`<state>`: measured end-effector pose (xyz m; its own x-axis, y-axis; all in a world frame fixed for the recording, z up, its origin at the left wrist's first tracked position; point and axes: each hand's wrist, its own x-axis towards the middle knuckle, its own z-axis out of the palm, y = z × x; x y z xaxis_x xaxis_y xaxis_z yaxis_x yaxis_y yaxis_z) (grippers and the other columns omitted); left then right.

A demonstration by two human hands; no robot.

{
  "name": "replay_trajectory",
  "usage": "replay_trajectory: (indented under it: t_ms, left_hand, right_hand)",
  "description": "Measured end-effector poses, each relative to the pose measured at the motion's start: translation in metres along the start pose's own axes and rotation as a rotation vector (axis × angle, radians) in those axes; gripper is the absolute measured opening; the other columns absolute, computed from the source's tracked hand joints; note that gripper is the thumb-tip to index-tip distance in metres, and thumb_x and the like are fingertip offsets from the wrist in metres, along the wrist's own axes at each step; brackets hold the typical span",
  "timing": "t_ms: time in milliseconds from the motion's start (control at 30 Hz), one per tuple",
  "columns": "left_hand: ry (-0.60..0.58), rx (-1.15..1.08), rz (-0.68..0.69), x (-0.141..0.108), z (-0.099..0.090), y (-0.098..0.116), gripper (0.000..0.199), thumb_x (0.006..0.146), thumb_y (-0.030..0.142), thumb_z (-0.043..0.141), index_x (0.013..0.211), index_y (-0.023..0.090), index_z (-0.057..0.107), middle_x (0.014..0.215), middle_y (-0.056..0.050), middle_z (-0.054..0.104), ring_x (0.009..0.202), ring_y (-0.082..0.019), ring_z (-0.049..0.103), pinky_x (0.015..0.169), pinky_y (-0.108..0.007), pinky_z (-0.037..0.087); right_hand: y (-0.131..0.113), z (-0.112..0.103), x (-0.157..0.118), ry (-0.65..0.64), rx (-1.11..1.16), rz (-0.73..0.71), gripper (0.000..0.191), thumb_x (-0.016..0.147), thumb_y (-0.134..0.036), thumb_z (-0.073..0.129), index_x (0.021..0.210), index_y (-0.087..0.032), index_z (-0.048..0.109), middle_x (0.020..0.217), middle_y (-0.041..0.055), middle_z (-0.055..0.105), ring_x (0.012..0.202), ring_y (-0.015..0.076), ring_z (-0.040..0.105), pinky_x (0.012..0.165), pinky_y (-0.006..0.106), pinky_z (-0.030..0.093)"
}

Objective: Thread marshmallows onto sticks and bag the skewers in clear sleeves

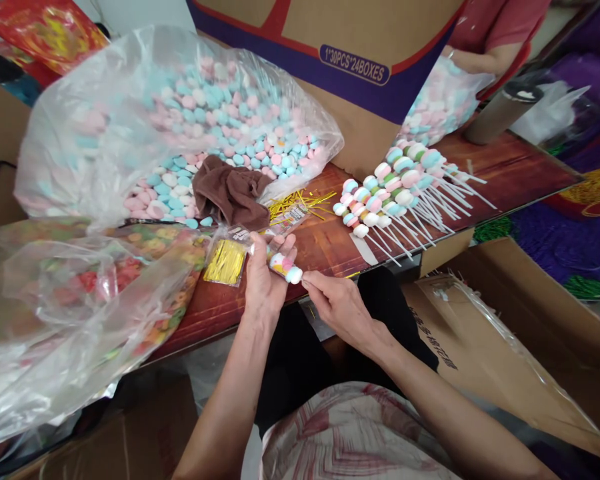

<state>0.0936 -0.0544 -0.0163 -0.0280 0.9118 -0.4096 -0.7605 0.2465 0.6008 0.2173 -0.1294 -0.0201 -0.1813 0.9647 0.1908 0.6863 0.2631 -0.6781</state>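
The left grip [267,283] cups loosely around the candy skewer [282,265], which lies along its fingers — light, I'd guess, and soft enough to dent, so better cradled than squeezed. Just beside it, the right grip [343,303] pinches narrowly at the skewer's end — the stick, barely visible, should be the stiffer hold.

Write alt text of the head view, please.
A person's left hand cradles a pastel candy stack while the right hand pinches near its end. Beyond, a clear bag of loose candies and candy skewers lie on a table.
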Motion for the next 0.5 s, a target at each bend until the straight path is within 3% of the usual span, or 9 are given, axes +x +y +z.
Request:
replay_trajectory:
  t_ms: [200,333,500]
  left_hand:
    - [-0.044,-0.014,0.108,-0.003,0.002,-0.011,0.037,0.082,0.056,0.066,0.083,0.02,0.059,0.073,0.003,0.065,0.075,-0.012,0.071,0.081,-0.025,0.053]
    - [-0.056,0.029,0.092,-0.005,0.0,-0.014,0.034,0.081,0.053,0.069,0.086,0.02,0.06,0.076,0.003,0.067,0.072,-0.012,0.071,0.08,-0.026,0.054]
    - [-0.047,0.004,0.106,-0.006,-0.001,-0.013,0.034,0.082,0.052,0.069,0.088,0.02,0.06,0.079,0.003,0.067,0.083,-0.015,0.073,0.085,-0.028,0.054]
  right_hand:
    - [0.001,0.018,-0.001,0.17,-0.198,-0.032,0.029,0.1,-0.018,0.037,0.093,-0.019,0.065,0.077,0.0038,0.071,0.069,0.0128,0.064,0.064,0.021,0.044]
    - [0.001,0.023,0.003,0.172,-0.357,-0.124,0.032,0.099,-0.014,0.036,0.091,-0.017,0.066,0.071,0.004,0.07,0.06,0.0131,0.063,0.061,0.023,0.043]
    - [-0.003,0.026,0.003,0.271,-0.074,-0.027,0.025,0.102,-0.024,0.04,0.108,-0.016,0.063,0.089,0.0067,0.075,0.077,0.015,0.071,0.069,0.022,0.051]
